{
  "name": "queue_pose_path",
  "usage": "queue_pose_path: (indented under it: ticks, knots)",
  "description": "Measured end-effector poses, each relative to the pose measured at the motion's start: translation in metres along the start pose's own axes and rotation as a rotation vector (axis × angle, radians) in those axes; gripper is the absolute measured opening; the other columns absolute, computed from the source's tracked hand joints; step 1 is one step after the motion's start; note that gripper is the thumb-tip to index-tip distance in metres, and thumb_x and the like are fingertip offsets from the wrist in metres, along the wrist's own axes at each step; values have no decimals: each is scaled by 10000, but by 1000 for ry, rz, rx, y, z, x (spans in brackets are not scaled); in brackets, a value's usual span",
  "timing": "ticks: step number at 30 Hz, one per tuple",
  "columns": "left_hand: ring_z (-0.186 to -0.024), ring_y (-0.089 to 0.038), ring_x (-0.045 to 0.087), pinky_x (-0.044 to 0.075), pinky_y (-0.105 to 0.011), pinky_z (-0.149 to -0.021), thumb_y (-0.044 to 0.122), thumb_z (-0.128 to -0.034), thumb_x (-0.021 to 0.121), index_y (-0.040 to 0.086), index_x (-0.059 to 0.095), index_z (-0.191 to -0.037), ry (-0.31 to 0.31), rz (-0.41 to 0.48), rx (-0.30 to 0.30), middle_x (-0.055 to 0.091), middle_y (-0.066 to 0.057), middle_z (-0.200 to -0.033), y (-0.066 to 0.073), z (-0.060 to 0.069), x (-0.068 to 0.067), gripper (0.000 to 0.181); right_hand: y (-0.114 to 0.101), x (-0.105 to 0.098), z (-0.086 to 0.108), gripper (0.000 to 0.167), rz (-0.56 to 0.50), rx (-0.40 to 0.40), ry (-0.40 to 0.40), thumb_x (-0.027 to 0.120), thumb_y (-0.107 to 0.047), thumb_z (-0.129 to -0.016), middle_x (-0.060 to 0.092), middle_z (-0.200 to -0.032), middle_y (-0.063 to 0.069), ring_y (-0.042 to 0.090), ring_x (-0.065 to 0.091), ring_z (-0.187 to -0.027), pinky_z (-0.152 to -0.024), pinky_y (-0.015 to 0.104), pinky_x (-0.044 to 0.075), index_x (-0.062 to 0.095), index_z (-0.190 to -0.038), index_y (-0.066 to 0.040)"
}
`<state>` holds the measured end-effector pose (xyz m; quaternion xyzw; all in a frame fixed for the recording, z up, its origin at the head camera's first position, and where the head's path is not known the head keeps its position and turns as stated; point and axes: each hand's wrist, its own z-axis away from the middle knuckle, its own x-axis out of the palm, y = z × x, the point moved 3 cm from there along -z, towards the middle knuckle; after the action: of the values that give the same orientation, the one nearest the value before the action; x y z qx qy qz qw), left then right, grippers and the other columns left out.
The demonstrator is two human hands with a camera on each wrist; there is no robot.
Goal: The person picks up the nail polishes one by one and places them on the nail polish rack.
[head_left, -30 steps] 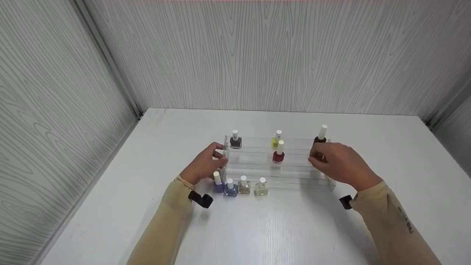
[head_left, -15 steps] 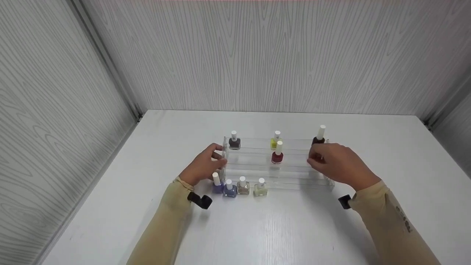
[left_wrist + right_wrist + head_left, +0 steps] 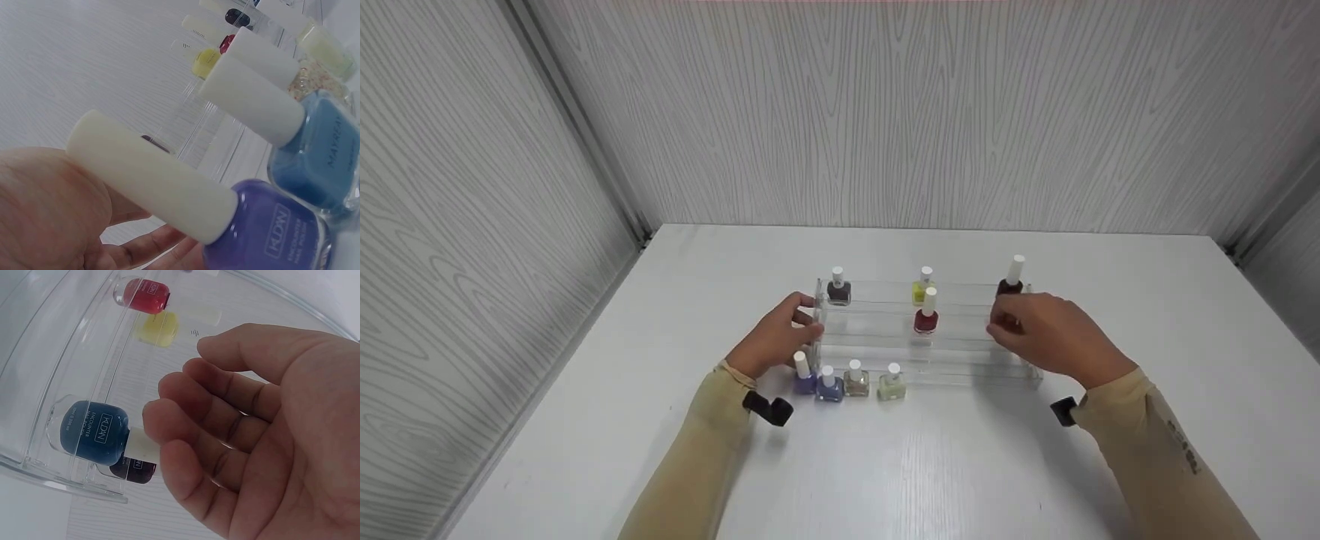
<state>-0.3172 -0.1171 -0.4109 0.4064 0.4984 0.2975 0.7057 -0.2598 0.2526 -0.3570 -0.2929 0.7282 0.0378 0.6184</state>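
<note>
Find blue bottle (image 3: 93,433) at right end of clear rack (image 3: 877,343), close by right hand (image 3: 1054,328), loosely bent, pinching nothing. Could tip from bumped cap. See left hand (image 3: 771,336) spread at other end; could shove rack or knock over purple bottle (image 3: 805,383).

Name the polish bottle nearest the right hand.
The dark blue glass bottle: its white cap appears behind the fingertips; the dark maroon glass bottle sits farther back.

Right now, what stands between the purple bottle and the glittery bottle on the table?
A blue bottle stands between them; the head view shows this.
</note>
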Motion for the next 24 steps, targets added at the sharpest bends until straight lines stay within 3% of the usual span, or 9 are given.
queue_pose_path:
  ticks: [10,16,24]
  knots:
    - [-1096,-317,654,605,-402,-716,214,-1053,606,198,368,-1546,9,2,-17,569,-150,-1312,-2,-1,1,547,-1,2,-1,103,-7,-11,-1,682,-113,-963,607,-743,-79,110,530,-669,-649,332,461,682,-873,-163]
    - [-1089,-304,653,603,-391,-700,218,-1051,614,211,398,-1520,15,-3,-23,579,-130,-1300,-3,-1,2,516,0,5,-2,87,-71,7,-54,687,-145,-970,638,-766,-80,114,564,-686,-677,340,491,702,-888,-168]
    - [-1082,-309,649,588,-392,-669,210,-1055,595,196,369,-1537,-10,-3,9,566,-152,-1317,-2,0,0,532,-7,10,-6,49,-119,-1,-74,681,-149,-983,656,-813,-69,113,588,-729,-692,342,505,703,-941,-164]
